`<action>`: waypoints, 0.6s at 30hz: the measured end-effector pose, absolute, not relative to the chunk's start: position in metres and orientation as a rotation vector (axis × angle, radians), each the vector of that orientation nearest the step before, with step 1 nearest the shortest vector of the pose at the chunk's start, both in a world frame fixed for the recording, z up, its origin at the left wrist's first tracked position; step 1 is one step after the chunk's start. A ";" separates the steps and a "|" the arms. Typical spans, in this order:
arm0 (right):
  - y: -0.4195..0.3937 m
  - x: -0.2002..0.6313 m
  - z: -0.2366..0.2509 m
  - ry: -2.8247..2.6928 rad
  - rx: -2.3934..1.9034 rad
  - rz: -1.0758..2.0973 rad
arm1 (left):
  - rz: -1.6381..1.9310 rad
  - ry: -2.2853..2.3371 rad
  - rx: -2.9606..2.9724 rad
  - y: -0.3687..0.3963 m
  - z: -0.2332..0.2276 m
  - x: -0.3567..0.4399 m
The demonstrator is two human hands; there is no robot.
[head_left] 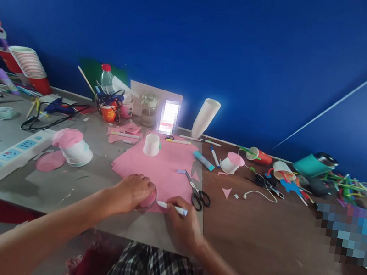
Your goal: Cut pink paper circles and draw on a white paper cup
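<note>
A stack of pink paper (168, 163) lies on the table before me. My left hand (138, 191) presses a round, clear-rimmed disc (150, 199) down near the paper's front edge, its fingers bent over it. In my right hand (184, 223) is a white marker (172, 208) with a blue end, its tip close to the disc's right rim. Just beyond that hand lie black-handled scissors (199, 198), partly on the pink paper. A white paper cup (151, 145) stands upside down farther back on the sheet.
At left are a power strip (13, 154) and a cup with pink paper on top (77, 151). A tall stack of white cups (206, 118) leans by the blue wall. Another pink-topped cup (231, 163), a glue stick (204, 160) and a teal tumbler (315, 164) lie to the right.
</note>
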State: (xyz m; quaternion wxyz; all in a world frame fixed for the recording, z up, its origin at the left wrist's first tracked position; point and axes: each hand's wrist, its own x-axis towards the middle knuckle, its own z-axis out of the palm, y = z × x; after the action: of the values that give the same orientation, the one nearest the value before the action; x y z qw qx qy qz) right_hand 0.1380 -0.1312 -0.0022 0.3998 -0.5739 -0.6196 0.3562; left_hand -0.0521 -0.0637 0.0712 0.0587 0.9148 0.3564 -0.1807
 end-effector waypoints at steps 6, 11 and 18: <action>-0.161 0.117 -0.014 -1.714 -1.223 0.663 | -0.546 1.104 2.764 -0.062 0.068 -0.051; -0.181 0.104 -0.010 -1.915 -1.051 0.419 | -0.554 1.133 2.750 -0.062 0.072 -0.048; -0.187 0.079 -0.006 -2.212 -0.977 0.210 | -0.570 1.062 2.804 -0.061 0.070 -0.047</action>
State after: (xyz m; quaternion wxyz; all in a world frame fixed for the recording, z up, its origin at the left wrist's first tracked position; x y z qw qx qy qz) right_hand 0.0794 -0.1872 -0.0058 0.3496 -0.3771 -0.8538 0.0811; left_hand -0.0473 -0.0610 0.0703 0.0448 0.9178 0.3476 -0.1865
